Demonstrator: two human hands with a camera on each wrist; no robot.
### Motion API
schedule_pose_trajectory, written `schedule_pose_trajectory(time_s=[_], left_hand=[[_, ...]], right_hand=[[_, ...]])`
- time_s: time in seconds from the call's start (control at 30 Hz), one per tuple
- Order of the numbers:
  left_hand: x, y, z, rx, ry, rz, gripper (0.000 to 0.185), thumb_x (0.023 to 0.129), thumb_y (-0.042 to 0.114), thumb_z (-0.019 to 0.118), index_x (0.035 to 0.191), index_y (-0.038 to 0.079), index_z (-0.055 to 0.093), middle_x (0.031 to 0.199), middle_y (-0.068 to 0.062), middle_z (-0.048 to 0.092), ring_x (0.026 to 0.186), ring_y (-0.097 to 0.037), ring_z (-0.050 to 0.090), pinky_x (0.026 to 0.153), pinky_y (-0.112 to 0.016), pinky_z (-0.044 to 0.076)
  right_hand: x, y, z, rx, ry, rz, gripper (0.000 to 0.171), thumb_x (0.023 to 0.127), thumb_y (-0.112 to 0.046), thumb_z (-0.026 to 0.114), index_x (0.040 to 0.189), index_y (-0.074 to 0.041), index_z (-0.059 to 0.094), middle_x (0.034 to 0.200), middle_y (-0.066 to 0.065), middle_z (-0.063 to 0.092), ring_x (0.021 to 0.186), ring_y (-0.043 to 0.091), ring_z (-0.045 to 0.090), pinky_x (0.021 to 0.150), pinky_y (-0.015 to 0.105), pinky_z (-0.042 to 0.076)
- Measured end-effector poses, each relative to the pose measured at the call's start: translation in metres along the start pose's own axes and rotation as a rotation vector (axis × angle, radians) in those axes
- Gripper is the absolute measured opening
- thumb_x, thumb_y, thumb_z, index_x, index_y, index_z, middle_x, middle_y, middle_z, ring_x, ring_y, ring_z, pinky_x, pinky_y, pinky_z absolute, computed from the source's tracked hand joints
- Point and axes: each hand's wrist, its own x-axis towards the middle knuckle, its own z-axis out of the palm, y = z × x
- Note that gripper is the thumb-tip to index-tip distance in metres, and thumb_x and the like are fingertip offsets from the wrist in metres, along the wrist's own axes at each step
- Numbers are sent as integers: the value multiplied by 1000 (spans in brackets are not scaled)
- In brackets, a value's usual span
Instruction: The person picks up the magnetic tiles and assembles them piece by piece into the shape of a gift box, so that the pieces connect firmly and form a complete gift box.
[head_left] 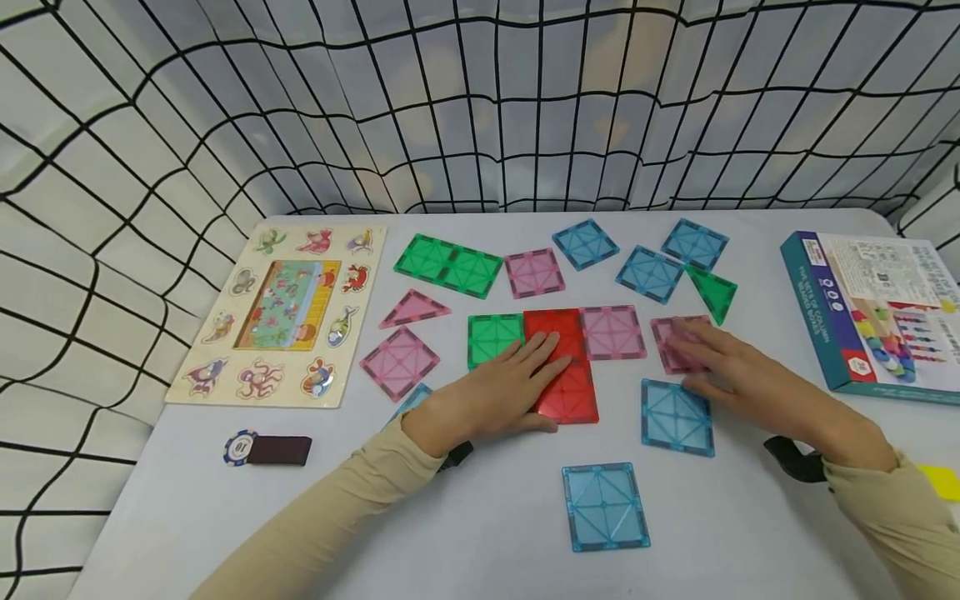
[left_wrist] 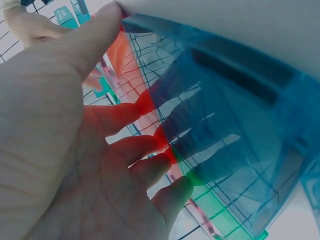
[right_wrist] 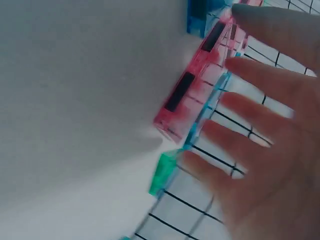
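Note:
My left hand lies with fingers spread over two red square magnetic tiles that form a column. A green square tile adjoins their left side and a pink square tile their right. At the right, my right hand touches another pink tile with fairly straight fingers, which partly cover it; the right wrist view shows that pink tile beside its fingertips. Just below lies a blue tile. In the left wrist view a blue tile stands close to the camera.
Further tiles include a lone blue square in front, a green pair and a green triangle. A wooden sea-animal puzzle board lies left, above a poker chip and dark rectangle. A game box sits right.

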Motion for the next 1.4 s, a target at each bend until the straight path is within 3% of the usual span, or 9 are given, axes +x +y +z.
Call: schedule_pose_trajectory(time_s=[0.13,0.23,0.4,0.57,0.8,0.97,1.1,1.2,1.4], left_hand=[[0,-1,1,1,7,15,87,103,53,60,166,4,25,173,-20,15,160,-37,10,128,-48,16],[0,-2,1,3,9,10,87,103,53,60,166,4,25,173,-20,15,161,-37,10,129,-47,16],[-1,-3,0,-5,-5,2,88,103,53,60,166,4,24,173,-20,13,161,-37,8,129,-47,14],[-1,-4,0,-7,0,7,88,102,54,61,166,5,25,173,-19,14,161,-36,9,129,-47,15],[-2,-10,3,-27,17,26,86,101,53,64,165,6,29,173,-18,16,160,-36,12,129,-45,17],[-2,-11,2,-46,23,48,86,102,51,64,165,5,28,173,-19,15,160,-37,11,129,-46,16],[-2,-11,0,-55,20,44,87,102,51,64,165,5,27,173,-19,13,161,-37,9,129,-46,15],[-3,-11,-1,-65,12,35,87,101,51,64,166,6,27,174,-18,13,161,-37,9,129,-46,15],[-3,-12,-1,-75,-28,21,89,101,52,64,167,8,24,174,-16,11,161,-35,7,129,-44,15]], right_hand=[[-12,-17,1,-70,4,-46,60,94,-21,80,148,-6,59,157,20,45,138,48,49,97,57,54],[-23,-30,4,-74,-99,-50,54,96,-31,78,144,-11,65,157,17,48,135,45,54,96,55,56],[-30,-45,13,-18,-233,-17,61,102,-48,64,154,-18,55,167,10,38,142,42,48,103,56,52],[-21,-53,19,21,-211,-100,65,105,-51,56,161,-22,44,170,4,32,150,36,40,108,56,47],[6,-57,21,-10,-154,-186,63,104,-34,66,161,-16,44,170,7,33,151,35,38,110,54,46],[8,-43,11,73,-118,-108,61,104,-31,67,159,-14,47,170,11,32,152,41,34,110,59,44],[-2,-17,0,60,-57,28,67,102,-27,70,159,-6,43,170,19,25,152,47,28,110,64,41],[-10,-1,0,62,-80,108,74,102,-29,69,162,-3,35,171,23,17,153,50,22,110,66,38],[-5,-5,12,81,-86,111,81,102,-34,68,165,-2,27,173,23,10,158,46,10,112,65,34]])
